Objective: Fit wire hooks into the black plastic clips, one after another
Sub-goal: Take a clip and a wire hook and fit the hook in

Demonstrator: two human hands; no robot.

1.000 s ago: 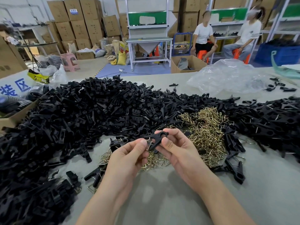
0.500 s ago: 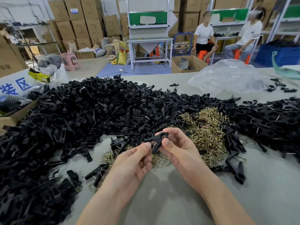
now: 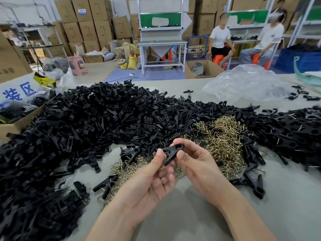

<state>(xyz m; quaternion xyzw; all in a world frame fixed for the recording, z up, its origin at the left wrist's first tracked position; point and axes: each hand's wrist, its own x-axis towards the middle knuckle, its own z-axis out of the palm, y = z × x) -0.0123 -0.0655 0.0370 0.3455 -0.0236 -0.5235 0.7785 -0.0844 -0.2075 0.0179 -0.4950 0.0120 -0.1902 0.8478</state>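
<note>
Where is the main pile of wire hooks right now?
Head view, centre-right: wire hooks lie just beyond the right hand, ringed by black clips.

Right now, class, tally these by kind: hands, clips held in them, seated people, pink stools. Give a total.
Hands: 2, left hand and right hand
Held clip: 1
Seated people: 2
Pink stool: 1
Total: 6
</note>
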